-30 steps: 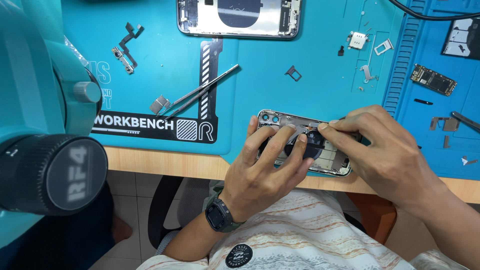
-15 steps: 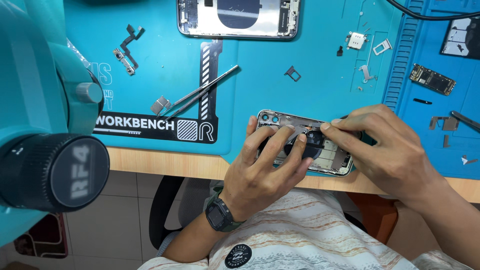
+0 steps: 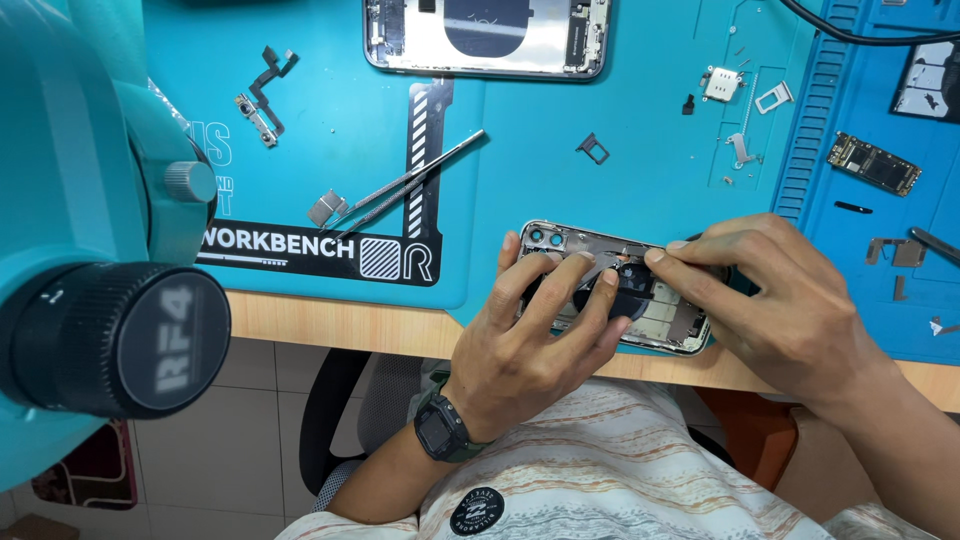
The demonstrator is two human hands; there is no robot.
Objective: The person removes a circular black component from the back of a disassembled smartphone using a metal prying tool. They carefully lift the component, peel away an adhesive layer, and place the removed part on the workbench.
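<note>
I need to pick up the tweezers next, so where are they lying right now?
The tweezers lie on the teal mat left of centre in the head view, slanting between a small metal bracket and the opened phone shell above.

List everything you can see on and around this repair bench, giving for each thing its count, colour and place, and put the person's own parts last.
opened phone housing: 1, silver and black, front mat edge, under both hands
second phone housing: 1, silver, top centre
tweezers: 1, metal, mat centre
flex cable part: 1, dark, upper left of mat
SIM trays: 2, one dark, one silver, upper right
circuit board: 1, dark with gold, right mat
work mat: 1, teal, on wooden bench
microscope: 1, teal, left
wristwatch: 1, black, left wrist
left hand: holds housing
right hand: fingertips on housing's inside
</note>
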